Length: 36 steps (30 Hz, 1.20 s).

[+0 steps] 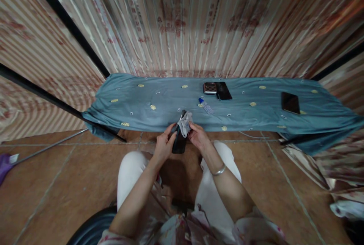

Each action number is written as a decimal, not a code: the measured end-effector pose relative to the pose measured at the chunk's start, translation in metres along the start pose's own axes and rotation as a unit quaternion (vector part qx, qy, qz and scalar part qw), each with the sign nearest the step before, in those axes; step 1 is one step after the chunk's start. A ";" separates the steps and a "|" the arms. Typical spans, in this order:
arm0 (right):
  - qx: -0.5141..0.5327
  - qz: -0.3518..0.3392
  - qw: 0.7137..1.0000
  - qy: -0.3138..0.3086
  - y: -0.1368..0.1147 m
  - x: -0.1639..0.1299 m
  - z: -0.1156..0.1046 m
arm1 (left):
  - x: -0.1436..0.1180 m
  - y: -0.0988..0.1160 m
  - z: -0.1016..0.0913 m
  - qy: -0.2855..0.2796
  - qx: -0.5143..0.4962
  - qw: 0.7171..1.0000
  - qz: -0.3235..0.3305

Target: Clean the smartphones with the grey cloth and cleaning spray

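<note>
My left hand (164, 144) grips a black smartphone (179, 144) by its left side, just off the near edge of the cloth-covered table. A crumpled light grey cloth (185, 123) lies over the upper part of the phone. With its fingers closed on the cloth's right side, my right hand (198, 135) presses it against the phone. Part of the phone's top end shows dark beyond the cloth. Past my hands, a small clear bottle with a blue cap (206, 106) lies on the table.
The long table wears a blue-green cloth (165, 116) with yellow pineapple prints. Toward its back lie a checkered case (209, 88) and a dark phone (224, 90) touching it. Another dark phone (290, 102) rests at the right. Striped curtains (176, 36) hang behind; black poles (68, 21) slant at the sides.
</note>
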State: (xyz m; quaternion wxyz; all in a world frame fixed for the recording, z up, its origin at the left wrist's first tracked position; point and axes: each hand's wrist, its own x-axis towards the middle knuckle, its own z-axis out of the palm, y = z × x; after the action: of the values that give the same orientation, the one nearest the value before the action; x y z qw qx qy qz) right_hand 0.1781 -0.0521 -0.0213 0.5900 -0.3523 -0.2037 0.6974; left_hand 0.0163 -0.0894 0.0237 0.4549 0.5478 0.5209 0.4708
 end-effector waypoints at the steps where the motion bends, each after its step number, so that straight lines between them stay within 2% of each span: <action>1: 0.013 -0.006 1.000 0.003 0.001 -0.001 0.002 | 0.004 0.000 -0.001 0.008 -0.007 1.000 -0.002; 3: 0.029 -0.015 0.999 0.013 0.002 -0.002 0.007 | 0.009 -0.002 -0.001 0.009 -0.043 0.999 -0.022; 7: 0.006 -0.005 1.000 0.018 0.004 -0.004 0.010 | 0.010 -0.012 0.001 -0.023 -0.130 0.987 -0.087; 10: -0.014 -0.003 1.000 0.020 0.005 -0.006 0.011 | 0.009 -0.020 0.000 -0.024 -0.155 0.981 -0.115; 12: -0.019 -0.007 1.000 0.020 0.004 -0.007 0.012 | 0.012 -0.020 -0.005 -0.018 -0.141 0.986 -0.089; 14: -0.022 -0.004 1.000 0.016 0.003 -0.009 0.013 | 0.017 -0.015 -0.012 -0.009 -0.122 0.992 -0.033; 17: -0.028 0.011 1.000 0.002 0.001 -0.011 0.013 | 0.025 0.000 -0.021 -0.067 -0.103 0.992 0.018; 20: -0.037 0.017 0.999 -0.003 -0.001 -0.012 0.009 | 0.030 0.010 -0.020 -0.115 -0.107 0.987 0.028; 22: -0.039 0.014 0.999 0.005 -0.003 -0.013 0.007 | 0.032 0.010 -0.014 -0.116 -0.109 0.987 0.008; 26: -0.038 -0.006 0.999 0.022 -0.005 -0.013 0.003 | 0.031 -0.006 0.002 -0.043 -0.140 0.989 -0.036; 28: -0.045 -0.016 0.998 0.034 -0.005 -0.012 0.003 | 0.026 -0.016 0.008 -0.035 -0.146 0.985 -0.085; 31: -0.050 -0.030 0.997 0.048 -0.004 -0.010 0.004 | 0.013 -0.026 0.014 -0.078 -0.178 0.960 -0.200; 34: -0.042 -0.031 0.997 0.053 -0.003 -0.008 0.005 | -0.001 -0.027 0.018 -0.101 -0.282 0.922 -0.246; 36: -0.042 -0.019 0.998 0.052 -0.001 -0.007 0.007 | -0.008 -0.026 0.021 -0.153 -0.322 0.888 -0.292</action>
State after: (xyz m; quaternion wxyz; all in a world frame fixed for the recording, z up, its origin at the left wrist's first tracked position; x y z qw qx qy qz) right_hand 0.1741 -0.0577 -0.0137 0.5976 -0.4088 -0.2084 0.6576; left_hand 0.0333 -0.0961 -0.0054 0.7973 0.2597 0.4013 0.3686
